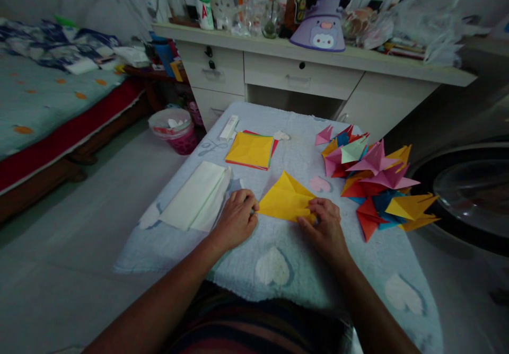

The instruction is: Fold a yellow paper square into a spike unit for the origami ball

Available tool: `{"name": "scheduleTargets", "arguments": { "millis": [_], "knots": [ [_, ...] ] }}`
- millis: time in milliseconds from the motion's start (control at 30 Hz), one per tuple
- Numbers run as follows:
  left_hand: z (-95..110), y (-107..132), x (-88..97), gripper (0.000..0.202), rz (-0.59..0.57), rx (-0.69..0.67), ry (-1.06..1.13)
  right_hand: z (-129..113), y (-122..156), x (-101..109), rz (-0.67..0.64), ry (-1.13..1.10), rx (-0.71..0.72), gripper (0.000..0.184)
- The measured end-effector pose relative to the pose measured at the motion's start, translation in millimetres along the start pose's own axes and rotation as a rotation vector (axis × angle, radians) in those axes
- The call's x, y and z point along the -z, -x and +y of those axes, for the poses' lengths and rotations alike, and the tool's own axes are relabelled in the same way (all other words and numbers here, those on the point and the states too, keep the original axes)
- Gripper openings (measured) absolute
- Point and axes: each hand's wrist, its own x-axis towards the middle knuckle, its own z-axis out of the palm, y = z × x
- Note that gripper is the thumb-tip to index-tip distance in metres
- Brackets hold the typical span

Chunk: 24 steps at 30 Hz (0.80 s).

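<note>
A folded yellow paper (285,197) lies on the pale blue towel-covered table (278,269) between my hands. My left hand (235,219) rests with curled fingers pinching the paper's left tip. My right hand (324,226) presses and pinches the paper's lower right edge with bent fingers. A stack of square coloured sheets (250,150), yellow on top, lies farther back. A pile of folded pointed paper pieces (374,182) in pink, orange, yellow, blue and red sits at the right of my right hand.
A folded white cloth (196,196) lies left of my left hand. A small white tube (229,127) sits near the table's far edge. Behind stand a white desk (302,73) crowded with bottles, a pink bin (175,129) on the floor, and a bed (47,105) at the left.
</note>
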Motion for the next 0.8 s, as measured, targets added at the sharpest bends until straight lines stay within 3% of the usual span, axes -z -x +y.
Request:
{"name": "scheduleTargets", "arguments": {
  "millis": [100, 200, 800],
  "knots": [
    [-0.1, -0.3, 0.0, 0.018, -0.002, 0.002, 0.004, 0.5, -0.7, -0.1, -0.042, -0.002, 0.009, 0.015],
    [0.4, -0.4, 0.8, 0.019, -0.003, 0.002, 0.008, 0.9, -1.4, -2.4, -0.063, 0.021, 0.000, 0.022],
    [2.6, -3.9, -1.9, 0.009, 0.003, 0.034, -0.051, -2.0, -2.6, -5.8, -0.058, 0.084, -0.019, 0.019]
  ]
}}
